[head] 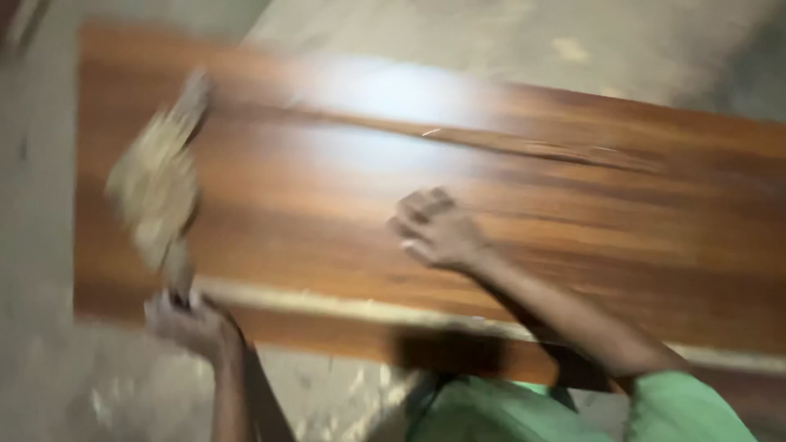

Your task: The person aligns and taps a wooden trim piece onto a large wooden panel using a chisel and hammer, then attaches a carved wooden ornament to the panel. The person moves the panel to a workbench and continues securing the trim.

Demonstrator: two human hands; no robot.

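Left hand [192, 323] grips a blurred brush [157, 192] over the wooden board [573, 213]; right hand [434, 233] rests half-curled, empty, mid-board. Risk: bristles striking those fingers.

Floor: I see a grey, dusty concrete floor [524, 37] all around me.
Bits: small pale scraps [352, 385] lie on it near me.
Light: a bright light shines from above.

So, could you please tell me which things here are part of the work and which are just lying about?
In use:
- wooden board, right hand resting on it
- cloth, blurred, held over the board by the left hand

Lying about:
- pale scraps on the floor
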